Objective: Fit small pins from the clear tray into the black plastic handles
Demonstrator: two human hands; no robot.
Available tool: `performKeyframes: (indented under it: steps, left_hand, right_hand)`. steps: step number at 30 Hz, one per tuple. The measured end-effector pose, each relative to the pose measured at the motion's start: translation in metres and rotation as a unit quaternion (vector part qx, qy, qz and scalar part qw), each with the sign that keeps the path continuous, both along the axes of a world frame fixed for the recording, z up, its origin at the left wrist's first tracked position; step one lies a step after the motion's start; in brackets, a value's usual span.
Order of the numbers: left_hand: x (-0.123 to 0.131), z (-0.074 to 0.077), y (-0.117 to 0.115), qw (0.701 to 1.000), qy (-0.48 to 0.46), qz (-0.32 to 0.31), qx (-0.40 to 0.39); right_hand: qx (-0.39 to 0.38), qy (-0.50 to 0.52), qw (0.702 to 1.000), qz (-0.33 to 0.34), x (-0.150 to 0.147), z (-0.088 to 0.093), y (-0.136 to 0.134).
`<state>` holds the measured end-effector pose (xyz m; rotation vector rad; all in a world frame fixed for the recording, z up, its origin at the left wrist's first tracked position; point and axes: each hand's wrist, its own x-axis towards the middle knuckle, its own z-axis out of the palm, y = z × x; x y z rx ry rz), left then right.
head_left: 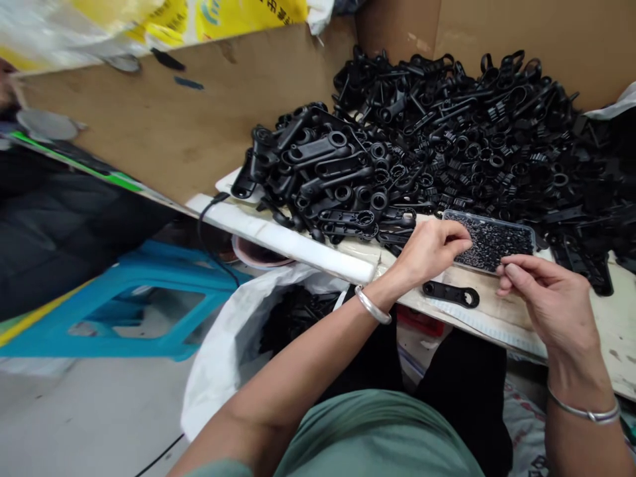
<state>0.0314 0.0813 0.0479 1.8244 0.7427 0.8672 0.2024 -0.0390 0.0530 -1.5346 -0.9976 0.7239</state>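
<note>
Pale worktop, left fingers together over tray, right fingers together, anything held unclear

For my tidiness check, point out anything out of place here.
A black cable droops in a loose loop over the white strip toward the blue stool, untidy and perhaps easy to snag. I see no evident spill around the clear tray of small black pieces.

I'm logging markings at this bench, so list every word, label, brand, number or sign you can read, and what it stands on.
None reads clearly.
Yellow bag: dark characters and a blue mark, cut off and too blurred to read.
Lower-right sack: red and dark print, too blurred to read.
</note>
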Motion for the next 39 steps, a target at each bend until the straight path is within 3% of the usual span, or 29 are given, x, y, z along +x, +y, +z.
performKeyframes:
  steps: [5, 10, 22, 30, 33, 36, 39]
  left_hand:
    - [-0.001, -0.011, -0.004, 0.959, -0.186, -0.016, -0.214]
    - [0.006, -0.014, -0.003, 0.942, -0.202, 0.009, -0.267]
    - [0.007, -0.018, -0.008, 0.921, -0.241, -0.042, -0.302]
    - [0.007, -0.011, -0.014, 0.956, -0.223, -0.025, -0.189]
    - [0.007, -0.009, -0.016, 0.969, -0.193, -0.009, -0.154]
    - [0.009, -0.012, -0.017, 0.971, -0.176, 0.013, -0.163]
    - [0.01, -0.015, -0.018, 0.962, -0.184, 0.013, -0.201]
  right_hand:
    - [0.017, 0.093, 0.995, 0.008, -0.015, 0.005, -0.001]
    - [0.015, 0.064, 0.998, 0.006, -0.019, 0.004, 0.004]
    - [0.019, 0.071, 0.997, -0.017, -0.03, -0.001, 0.024]
    - [-0.036, 0.173, 0.982, 0.063, -0.031, 0.004, 0.029]
    - [-0.035, 0.195, 0.978, 0.061, -0.03, 0.004, 0.031]
    - [-0.025, 0.164, 0.986, 0.03, -0.032, 0.003, 0.031]
    - [-0.003, 0.041, 0.999, -0.016, -0.036, 0.002, 0.028]
